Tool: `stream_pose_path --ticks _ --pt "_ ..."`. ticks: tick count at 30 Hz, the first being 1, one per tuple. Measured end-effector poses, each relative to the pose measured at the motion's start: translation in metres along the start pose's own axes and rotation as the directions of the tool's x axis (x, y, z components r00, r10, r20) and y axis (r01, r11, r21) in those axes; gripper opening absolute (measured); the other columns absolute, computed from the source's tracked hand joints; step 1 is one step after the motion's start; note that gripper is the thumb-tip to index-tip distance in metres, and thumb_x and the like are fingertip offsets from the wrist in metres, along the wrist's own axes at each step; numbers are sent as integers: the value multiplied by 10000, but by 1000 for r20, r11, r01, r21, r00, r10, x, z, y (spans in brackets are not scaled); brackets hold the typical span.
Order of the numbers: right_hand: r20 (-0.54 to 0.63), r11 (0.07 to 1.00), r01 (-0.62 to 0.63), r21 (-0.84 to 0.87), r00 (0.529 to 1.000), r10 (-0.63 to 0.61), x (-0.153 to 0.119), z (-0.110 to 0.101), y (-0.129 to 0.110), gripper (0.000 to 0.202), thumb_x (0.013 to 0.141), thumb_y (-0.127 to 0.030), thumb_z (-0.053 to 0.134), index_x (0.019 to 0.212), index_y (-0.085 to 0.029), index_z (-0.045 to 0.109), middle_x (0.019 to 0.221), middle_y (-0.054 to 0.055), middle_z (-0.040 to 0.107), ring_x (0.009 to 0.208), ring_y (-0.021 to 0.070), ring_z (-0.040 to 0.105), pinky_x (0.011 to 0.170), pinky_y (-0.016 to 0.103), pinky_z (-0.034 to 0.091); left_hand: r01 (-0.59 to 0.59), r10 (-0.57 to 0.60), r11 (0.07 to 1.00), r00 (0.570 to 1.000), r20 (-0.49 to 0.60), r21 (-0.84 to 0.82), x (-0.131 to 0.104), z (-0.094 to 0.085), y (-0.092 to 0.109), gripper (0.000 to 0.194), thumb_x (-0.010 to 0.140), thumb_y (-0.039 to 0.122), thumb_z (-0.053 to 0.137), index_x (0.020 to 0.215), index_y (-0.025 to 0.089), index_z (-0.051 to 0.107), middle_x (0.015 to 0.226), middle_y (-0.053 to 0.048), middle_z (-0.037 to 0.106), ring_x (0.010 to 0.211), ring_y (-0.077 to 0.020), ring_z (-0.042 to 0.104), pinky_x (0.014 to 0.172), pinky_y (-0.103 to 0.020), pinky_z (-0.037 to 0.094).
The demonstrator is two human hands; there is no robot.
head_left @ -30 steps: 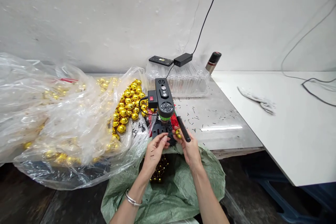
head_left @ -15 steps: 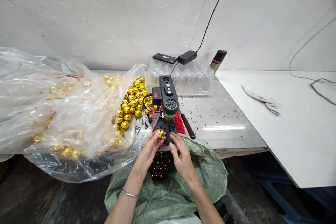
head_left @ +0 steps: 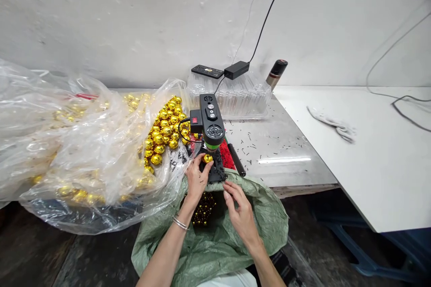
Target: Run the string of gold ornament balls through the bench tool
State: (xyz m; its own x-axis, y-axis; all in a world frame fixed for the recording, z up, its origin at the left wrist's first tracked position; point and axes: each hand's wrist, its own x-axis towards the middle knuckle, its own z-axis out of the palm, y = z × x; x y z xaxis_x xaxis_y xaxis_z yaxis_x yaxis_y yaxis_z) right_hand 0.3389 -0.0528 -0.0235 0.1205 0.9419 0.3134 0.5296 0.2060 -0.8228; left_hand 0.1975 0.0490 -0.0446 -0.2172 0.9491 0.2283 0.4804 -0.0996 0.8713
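Observation:
My left hand [head_left: 198,178] pinches a shiny gold ball [head_left: 208,158] between thumb and fingers, right beneath the head of a small black bench machine [head_left: 212,119] that looks like a mini drill press. The ball is at the machine's black base plate [head_left: 215,176], which is littered with black shavings. Near the plate's front edge, my right hand [head_left: 240,210] hovers over the mouth of a green woven sack [head_left: 266,206], fingers loosely stretched and no object visible in them. Inside the sack lie many gold balls [head_left: 204,210], dim in shadow.
Left of the machine, a large clear plastic bag [head_left: 97,143] spills gold balls [head_left: 164,130]. Behind stands a clear plastic box [head_left: 232,98] carrying a power adapter [head_left: 236,70]. A black-handled lever [head_left: 236,160] juts out at the right. A glove [head_left: 332,124] lies on the white table [head_left: 377,166].
My left hand has moved the gold ball forward from in front of the machine to under its head. My right hand has drawn back slightly toward me. The view has shifted a little.

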Motion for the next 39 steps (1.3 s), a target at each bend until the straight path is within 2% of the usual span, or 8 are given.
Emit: stream_pose_path --ticks 7,9,12,16,19,22,27,39 --pt "-135 981 178 -78 973 -188 35 -20 -21 266 969 -218 533 1199 -244 664 1178 96 721 1028 192 720 866 345 637 -75 75 997 997 14 18 0 0 -3 294 847 316 705 1125 226 675 1111 -86 733 1078 -280 643 1029 -454 428" --pt "-216 948 299 -111 924 -317 51 -29 -30 397 951 -194 561 1342 -259 572 1254 118 673 982 185 716 790 331 646 -110 110 994 993 41 0 -1 -3 -3 288 851 317 699 1124 226 675 1099 -82 731 1057 -272 648 1017 -441 441" --pt "-282 835 518 -184 787 -550 77 -40 -45 597 903 -235 640 1465 -282 443 1355 140 607 1047 234 692 737 362 650 -120 120 993 992 36 0 -1 -5 -1 280 853 324 695 1119 236 680 1091 -80 727 1054 -272 645 1020 -446 446" --pt "-145 742 655 -144 727 -671 109 -41 -63 380 933 -288 585 1309 -236 585 1130 120 708 1030 245 693 782 381 620 -122 121 992 992 45 23 -1 -5 2 298 850 317 699 1135 236 682 1068 -81 718 1053 -274 640 1007 -452 457" --pt "-137 708 705 -44 697 -703 119 -29 -64 154 965 -242 504 947 -225 657 807 46 692 776 176 670 664 316 550 -131 130 991 990 54 32 -1 -5 3 279 860 305 694 1128 231 685 1053 -80 710 1032 -270 638 987 -446 464" --pt "-184 708 705 -46 690 -700 116 -11 -52 289 989 -228 413 740 -227 560 678 22 599 623 146 551 560 293 439 -134 132 990 990 56 32 -2 -5 2 264 861 288 701 1118 225 688 1039 -82 705 1012 -267 636 971 -437 465" --pt "-233 670 738 -83 639 -733 108 8 -28 323 1005 -248 360 716 -237 502 685 25 569 580 149 459 533 306 371 -130 129 991 990 48 25 -3 -4 1 260 853 252 703 1110 216 683 1050 -87 703 1014 -273 635 968 -446 452" --pt "-310 700 706 -104 646 -698 101 25 -9 330 1029 -276 324 731 -244 463 698 4 543 579 142 486 557 333 411 -153 152 987 988 27 43 -4 -1 -2 257 878 285 687 1126 222 665 1060 -86 699 1023 -271 636 955 -441 469"
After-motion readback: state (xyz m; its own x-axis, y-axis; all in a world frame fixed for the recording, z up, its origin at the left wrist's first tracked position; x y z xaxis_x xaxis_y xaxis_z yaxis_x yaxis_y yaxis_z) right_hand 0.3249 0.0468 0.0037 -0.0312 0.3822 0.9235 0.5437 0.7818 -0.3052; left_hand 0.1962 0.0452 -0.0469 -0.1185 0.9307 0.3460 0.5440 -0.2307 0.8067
